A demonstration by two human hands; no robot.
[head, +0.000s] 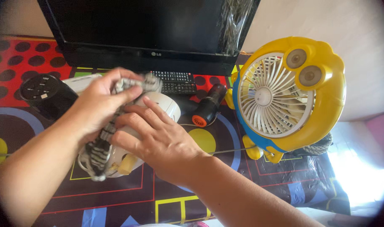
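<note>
While our left hand (97, 101) grips the striped cloth (103, 141), its length running down-left, our right hand (158, 141) lies pressed flat on the white appliance (169, 107) directly beneath.

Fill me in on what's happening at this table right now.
A person is working on a white rounded appliance on a colourful patterned mat. The left hand grips a grey striped cloth and presses it against the appliance, while the right hand rests on the appliance's side, steadying it. Beside them stands a yellow and blue cartoon-shaped fan. Behind are a black screen, a remote control, a black speaker and a black torch with an orange end.
</note>
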